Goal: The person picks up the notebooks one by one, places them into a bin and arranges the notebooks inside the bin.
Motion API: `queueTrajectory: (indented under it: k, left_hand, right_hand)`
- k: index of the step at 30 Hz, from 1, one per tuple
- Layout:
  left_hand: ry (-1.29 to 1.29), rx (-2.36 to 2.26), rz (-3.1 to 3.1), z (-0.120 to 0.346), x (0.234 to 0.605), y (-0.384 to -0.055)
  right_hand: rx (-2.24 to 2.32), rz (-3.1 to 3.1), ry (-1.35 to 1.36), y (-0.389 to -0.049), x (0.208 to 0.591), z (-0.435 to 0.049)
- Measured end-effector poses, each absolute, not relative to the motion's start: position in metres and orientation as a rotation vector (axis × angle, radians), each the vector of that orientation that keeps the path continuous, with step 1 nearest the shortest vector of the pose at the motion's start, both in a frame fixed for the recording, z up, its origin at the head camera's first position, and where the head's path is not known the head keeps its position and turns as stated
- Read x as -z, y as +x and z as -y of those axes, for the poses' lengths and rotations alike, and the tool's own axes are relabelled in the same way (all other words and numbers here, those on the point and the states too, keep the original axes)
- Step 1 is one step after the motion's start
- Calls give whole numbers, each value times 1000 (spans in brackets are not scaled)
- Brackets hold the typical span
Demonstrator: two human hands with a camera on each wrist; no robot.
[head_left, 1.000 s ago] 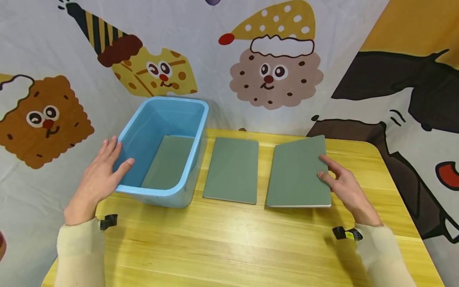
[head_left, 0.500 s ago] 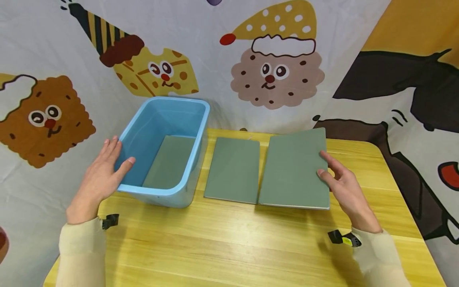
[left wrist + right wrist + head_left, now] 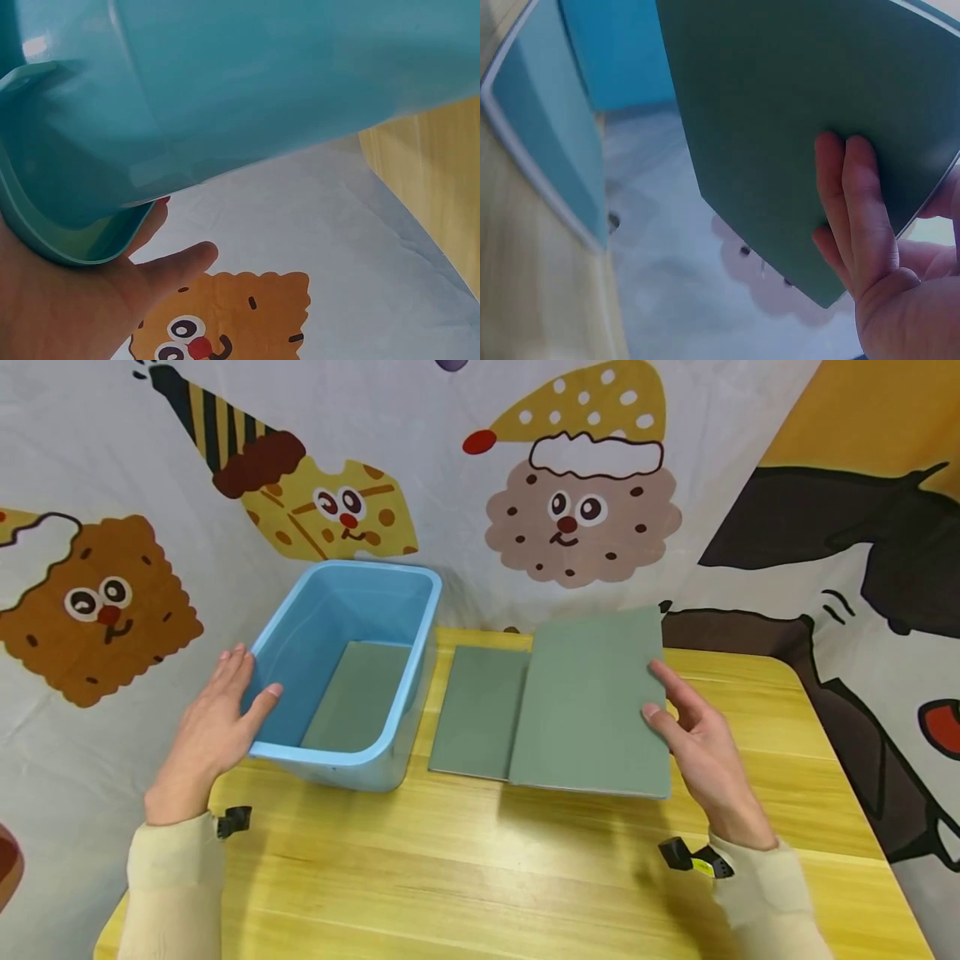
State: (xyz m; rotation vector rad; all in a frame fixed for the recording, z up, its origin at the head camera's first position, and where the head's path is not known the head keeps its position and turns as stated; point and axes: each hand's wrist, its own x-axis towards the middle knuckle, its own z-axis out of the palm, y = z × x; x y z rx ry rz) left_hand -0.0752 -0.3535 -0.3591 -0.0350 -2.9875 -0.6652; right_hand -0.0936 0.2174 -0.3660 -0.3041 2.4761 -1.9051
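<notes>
So, right fingers (image 3: 676,689) pinch the green notebook's (image 3: 588,706) 3 o'clock edge, likely for control; left fingers (image 3: 227,681), straight, rest at the bin's (image 3: 341,762) 8 o'clock side, probably steadying it.

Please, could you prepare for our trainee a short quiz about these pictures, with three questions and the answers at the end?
1. True or false: the blue bin has nothing inside.

2. Choose one. The right hand is holding:
a) a pen
b) a green booklet
c) a cup

3. Fill in the gap: in the head view, the booklet lying on the table is to the ____ of the bin.

Key:
1. False; a flat green item lies at its bottom.
2. b
3. right
</notes>
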Motion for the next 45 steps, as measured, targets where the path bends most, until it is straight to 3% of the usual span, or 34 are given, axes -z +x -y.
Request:
queueTrajectory:
  k: [20,45]
  left_hand:
    - [16,689,2944,351,358,-73]
    - [69,747,2800,349,370,-70]
  right_hand:
    - [2399,-2020,-448,-94,333,-130]
    - [2361,-1990,-593,-114,336,-4]
